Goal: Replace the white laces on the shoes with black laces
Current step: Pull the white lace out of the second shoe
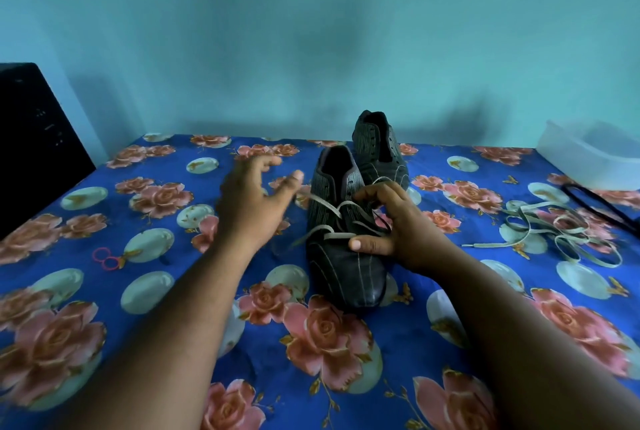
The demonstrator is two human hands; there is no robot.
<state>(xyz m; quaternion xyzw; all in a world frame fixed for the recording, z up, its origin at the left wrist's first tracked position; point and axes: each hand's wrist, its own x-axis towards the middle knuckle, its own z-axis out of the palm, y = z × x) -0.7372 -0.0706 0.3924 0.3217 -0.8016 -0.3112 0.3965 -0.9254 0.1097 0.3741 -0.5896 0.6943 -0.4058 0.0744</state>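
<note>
A dark striped shoe [341, 267] lies on the flowered cloth with its toe toward me, a loosened white lace [330, 213] still threaded through it. My right hand [394, 225] rests on the shoe's right side, thumb pressed on the upper and fingers curled in the lace. Just left of the shoe hovers my left hand [251, 202], fingers spread and blurred, holding nothing. Behind stands the second shoe [379, 152], with no lace visible in it. A loose white lace [561, 232] lies in a tangle at the right, with a black lace [602, 206] beyond it.
The blue flowered cloth [138, 291] covers the whole surface. A black box [34, 145] stands at the far left edge. A translucent plastic tub [592, 152] sits at the back right against the teal wall. Small pink rings [105, 258] lie on the left.
</note>
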